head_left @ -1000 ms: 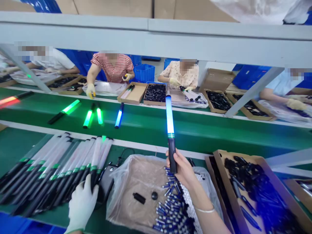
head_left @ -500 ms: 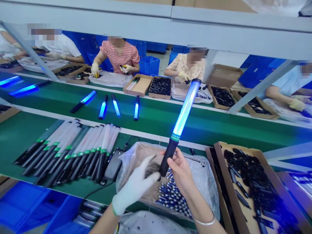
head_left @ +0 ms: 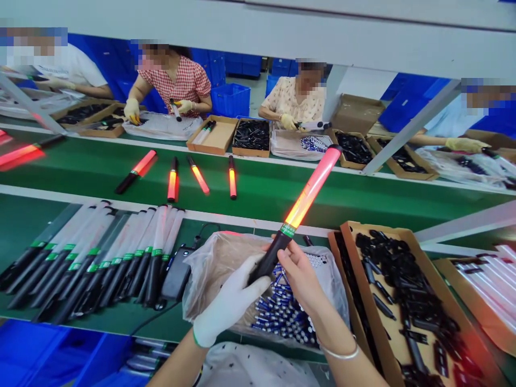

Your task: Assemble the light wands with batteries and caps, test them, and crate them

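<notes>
A light baton point(head_left: 311, 189) glows red and orange above its green band, tilted up and to the right over a plastic-lined tray. My left hand point(head_left: 234, 298), in a white glove, is closed round the bottom of its black handle. Bare and wearing a bangle at the wrist, my right hand point(head_left: 300, 274) grips the handle further up, below the green band. Beneath both hands, the lined tray point(head_left: 201, 269) holds many small blue and silver cylinders point(head_left: 282, 317), probably batteries. Part of the handle is hidden by my fingers.
Unlit batons point(head_left: 100, 258) lie in a row at left, beside a black box with a cable point(head_left: 176, 279). A carton of black parts point(head_left: 403, 301) stands at right. Lit red batons point(head_left: 233, 180) rest on the green belt point(head_left: 262, 185). Several co-workers sit across it.
The baton's light, like those on the belt, has turned from blue to red. My left hand, loosely open at the handle's end before, has closed round it. The view has shifted slightly.
</notes>
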Demonstrator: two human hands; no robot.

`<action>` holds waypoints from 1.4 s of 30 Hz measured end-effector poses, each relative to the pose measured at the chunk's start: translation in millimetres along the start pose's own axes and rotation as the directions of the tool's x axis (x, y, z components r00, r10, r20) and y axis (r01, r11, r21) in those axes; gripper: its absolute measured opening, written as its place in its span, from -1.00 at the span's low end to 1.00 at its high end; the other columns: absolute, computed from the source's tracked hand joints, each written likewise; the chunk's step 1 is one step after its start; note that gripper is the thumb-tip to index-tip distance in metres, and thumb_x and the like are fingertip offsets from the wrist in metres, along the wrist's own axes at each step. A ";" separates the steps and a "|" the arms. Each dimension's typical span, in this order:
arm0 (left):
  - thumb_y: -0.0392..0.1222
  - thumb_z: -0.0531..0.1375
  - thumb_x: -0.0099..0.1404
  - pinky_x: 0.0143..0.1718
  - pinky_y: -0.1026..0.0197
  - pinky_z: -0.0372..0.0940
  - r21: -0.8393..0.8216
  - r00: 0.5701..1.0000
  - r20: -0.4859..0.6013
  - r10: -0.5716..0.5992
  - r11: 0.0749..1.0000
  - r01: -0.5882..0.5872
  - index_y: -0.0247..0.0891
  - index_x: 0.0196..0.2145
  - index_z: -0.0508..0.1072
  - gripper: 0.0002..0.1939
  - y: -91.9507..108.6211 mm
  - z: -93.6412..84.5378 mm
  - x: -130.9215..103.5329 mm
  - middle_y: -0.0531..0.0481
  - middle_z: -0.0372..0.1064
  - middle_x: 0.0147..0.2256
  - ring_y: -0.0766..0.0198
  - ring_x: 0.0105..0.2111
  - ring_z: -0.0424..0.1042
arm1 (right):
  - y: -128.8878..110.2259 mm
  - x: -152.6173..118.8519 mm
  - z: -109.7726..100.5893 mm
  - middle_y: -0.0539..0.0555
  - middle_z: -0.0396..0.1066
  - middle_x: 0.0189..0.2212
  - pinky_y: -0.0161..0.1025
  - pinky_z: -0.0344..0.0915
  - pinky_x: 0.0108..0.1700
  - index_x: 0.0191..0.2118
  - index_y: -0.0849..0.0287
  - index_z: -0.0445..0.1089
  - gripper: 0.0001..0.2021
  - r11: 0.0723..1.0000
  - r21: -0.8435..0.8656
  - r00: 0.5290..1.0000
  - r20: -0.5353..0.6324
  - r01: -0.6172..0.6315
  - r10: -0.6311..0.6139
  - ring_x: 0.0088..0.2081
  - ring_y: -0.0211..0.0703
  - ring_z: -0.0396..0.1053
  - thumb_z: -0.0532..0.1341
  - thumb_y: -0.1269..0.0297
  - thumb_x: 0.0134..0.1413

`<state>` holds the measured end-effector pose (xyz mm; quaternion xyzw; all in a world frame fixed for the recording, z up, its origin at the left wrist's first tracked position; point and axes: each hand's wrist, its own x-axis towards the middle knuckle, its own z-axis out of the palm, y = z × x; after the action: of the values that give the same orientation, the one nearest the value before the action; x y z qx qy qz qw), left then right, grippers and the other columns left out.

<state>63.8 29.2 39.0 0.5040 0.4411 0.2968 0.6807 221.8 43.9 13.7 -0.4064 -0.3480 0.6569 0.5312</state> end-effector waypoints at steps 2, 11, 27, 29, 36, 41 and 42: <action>-0.06 0.11 0.35 0.06 0.11 0.27 -0.007 0.999 -0.028 -0.017 1.000 0.016 -0.21 0.19 0.29 -0.52 -0.1 0.3 -0.9 -0.08 0.35 0.08 0.10 0.01 0.36 | -2.7 -0.6 1.2 0.07 0.49 -0.23 -0.16 0.30 -0.05 -0.09 0.09 0.36 -0.65 1.000 0.003 1.000 0.003 -0.018 0.018 -0.14 -0.06 0.40 0.31 0.01 0.09; 0.06 0.15 0.31 0.32 -0.05 -0.10 -0.223 0.997 -0.017 -0.079 0.972 0.073 -0.17 0.18 0.35 -0.47 -5.2 3.8 -20.1 -0.14 0.26 0.19 0.01 0.25 0.12 | -21.5 -15.1 5.2 0.06 0.47 -0.32 -0.11 0.31 -0.07 -0.18 0.08 0.42 -0.65 1.000 0.017 0.999 -0.047 0.000 0.001 -0.21 -0.03 0.41 0.24 -0.10 0.11; -0.01 0.23 0.26 -0.32 0.21 0.36 -0.340 0.961 0.249 -0.122 0.918 0.205 -0.19 0.20 0.30 -0.41 -4.0 50.8 0.4 -0.09 0.48 -0.27 0.26 -0.41 0.42 | -33.7 -42.5 -40.9 0.05 0.46 -0.30 -0.17 0.30 -0.16 -0.16 0.08 0.45 -0.61 0.997 -0.022 0.985 -0.150 0.080 -0.082 -0.25 -0.07 0.40 0.25 -0.13 0.08; 0.00 0.22 0.26 -0.30 0.23 0.36 -0.294 0.964 0.195 -0.179 0.927 0.232 -0.16 0.17 0.34 -0.46 -10.9 60.5 10.3 -0.07 0.48 -0.24 0.25 -0.37 0.44 | -30.5 -41.8 -54.1 0.05 0.46 -0.31 -0.19 0.30 -0.17 -0.17 0.09 0.46 -0.62 0.995 -0.056 0.979 -0.179 0.087 -0.096 -0.26 -0.09 0.40 0.26 -0.12 0.08; 0.04 0.32 0.08 0.04 0.08 0.36 -0.106 0.898 -0.330 -0.290 0.957 0.270 -0.12 0.01 0.45 -0.47 -48.1 60.4 43.5 -0.06 0.42 0.05 -0.01 0.16 0.27 | -13.7 -52.4 -133.1 0.10 0.50 -0.25 -0.16 0.35 -0.21 0.04 0.09 0.37 -0.59 0.960 -0.279 0.965 -0.259 -0.029 -0.046 -0.27 -0.10 0.43 0.21 0.00 0.15; 0.06 0.36 -0.04 0.02 -0.04 0.39 -0.101 0.911 -0.278 -0.304 0.953 0.287 -0.01 -0.01 0.47 -0.42 -45.8 55.6 64.3 -0.05 0.44 0.02 -0.14 0.13 0.30 | -30.4 -34.6 -250.9 0.14 0.50 -0.20 -0.03 0.33 -0.05 -0.11 0.12 0.46 -0.75 0.643 -0.756 0.795 -0.462 -0.123 -0.392 -0.19 -0.01 0.43 0.09 0.25 0.19; 0.05 0.37 -0.06 0.03 -0.05 0.39 -0.103 0.908 -0.283 -0.308 0.951 0.290 0.00 0.00 0.46 -0.40 -41.5 60.1 68.4 -0.04 0.43 0.04 -0.14 0.15 0.28 | -33.8 -23.3 -272.4 0.16 0.49 -0.19 -0.01 0.30 0.00 -0.16 0.14 0.47 -0.75 0.560 -0.811 0.776 -0.459 -0.168 -0.433 -0.15 0.00 0.42 0.06 0.31 0.19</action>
<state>146.0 48.6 -14.8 0.3601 0.6010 0.2742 0.6588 484.4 34.5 -68.8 -0.7647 -0.4494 0.2037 0.4146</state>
